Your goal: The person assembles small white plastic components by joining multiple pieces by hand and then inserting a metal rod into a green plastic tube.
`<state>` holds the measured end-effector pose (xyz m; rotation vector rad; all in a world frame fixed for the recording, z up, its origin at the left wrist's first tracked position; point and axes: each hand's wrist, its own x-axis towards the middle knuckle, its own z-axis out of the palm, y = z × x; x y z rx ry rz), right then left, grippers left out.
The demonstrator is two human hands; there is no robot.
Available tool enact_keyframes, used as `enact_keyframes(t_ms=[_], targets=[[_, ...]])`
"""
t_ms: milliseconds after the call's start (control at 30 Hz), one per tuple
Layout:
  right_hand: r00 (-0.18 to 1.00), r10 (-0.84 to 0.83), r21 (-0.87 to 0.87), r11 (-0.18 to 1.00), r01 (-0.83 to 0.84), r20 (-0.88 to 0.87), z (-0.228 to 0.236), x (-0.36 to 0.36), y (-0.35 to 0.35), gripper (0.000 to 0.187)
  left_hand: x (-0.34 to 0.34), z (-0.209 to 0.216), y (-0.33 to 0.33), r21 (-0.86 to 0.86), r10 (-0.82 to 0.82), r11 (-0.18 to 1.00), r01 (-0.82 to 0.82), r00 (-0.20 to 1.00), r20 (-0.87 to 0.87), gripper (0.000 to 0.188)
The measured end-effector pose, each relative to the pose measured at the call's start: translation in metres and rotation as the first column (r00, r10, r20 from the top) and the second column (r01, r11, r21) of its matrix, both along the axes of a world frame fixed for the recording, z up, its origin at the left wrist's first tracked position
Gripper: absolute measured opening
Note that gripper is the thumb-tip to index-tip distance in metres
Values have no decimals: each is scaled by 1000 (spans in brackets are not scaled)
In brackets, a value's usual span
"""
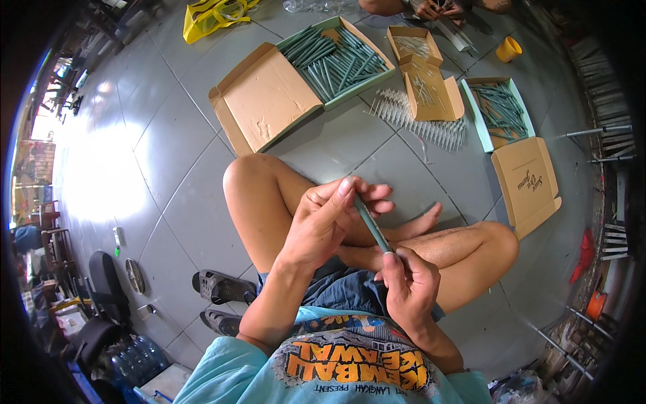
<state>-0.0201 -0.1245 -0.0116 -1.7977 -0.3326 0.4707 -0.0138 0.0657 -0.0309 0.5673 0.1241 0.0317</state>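
A slim dark green pen-like tube (371, 225) slants between my two hands above my crossed legs. My left hand (328, 214) pinches its upper end between thumb and fingers, with the other fingers loosely curled. Lower down, my right hand (412, 281) closes on the opposite end, thumb lying along the tube. Fingers hide both tips. Similar green tubes (336, 64) fill a large open carton (269, 101) on the floor ahead. More of them (499, 111) lie in a smaller carton (526, 176) to the right.
Between the cartons stands a small open box (441, 99) with thin clear pieces. Rows of similar pieces (420, 121) lie on the tiles beside it. A yellow cup (509, 49), a yellow bag (214, 18) and another person's hands (431, 9) are farther off. Sandals (225, 288) lie at left.
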Motion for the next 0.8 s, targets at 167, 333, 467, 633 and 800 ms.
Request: enact_keyframes(t_ms=[167,333,467,633,800], targets=[[990,133,210,968,-138,39,3,4,8,56,7,-6,-3,-121,36,991,-57,985,-166,38],[902,374,298,854,-426,218,1,10,6,63,4,-3,-2,-290,-38,957,-7,988,-150,40],[871,402,192,866,-462,284,4,10,0,61,-12,-4,-4,-401,-89,914,59,995,-55,40],[819,379,108,880,-463,431,6,-3,1,59,-21,0,-7,-300,-169,946,125,977,-127,36],[825,388,103,879,-465,411,9,-1,3,55,-20,4,-9,-313,-111,947,66,985,-130,39]])
